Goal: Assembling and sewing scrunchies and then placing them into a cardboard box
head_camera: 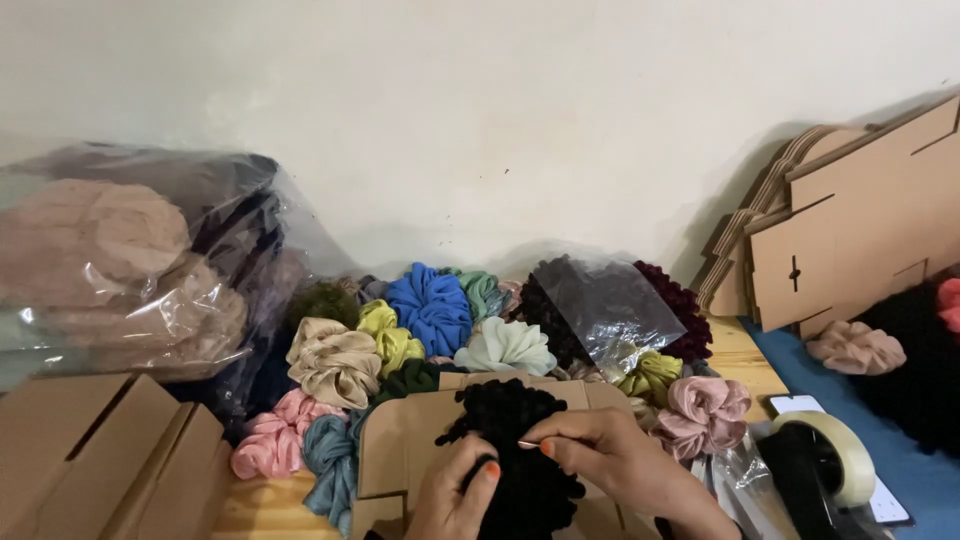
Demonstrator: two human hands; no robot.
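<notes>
We hold a black scrunchie [505, 445] over a flat cardboard piece [400, 450]. Our left hand [452, 500] grips its lower edge, thumb on top, and our right hand [610, 455] pinches its upper right side, with something thin between the fingertips. Just beyond both hands lies a heap of scrunchies, a blue scrunchie [430, 305] furthest back. To the right of our right hand sits a tape roll [845, 455] on the counter [745, 360].

Scrunchies [430, 330] are crowding the hands [540, 475] from 9 through 1 o'clock; a tape roll [835, 455] is blocking 3 o'clock; bare surface [745, 365] is lying open toward 2 o'clock.
</notes>
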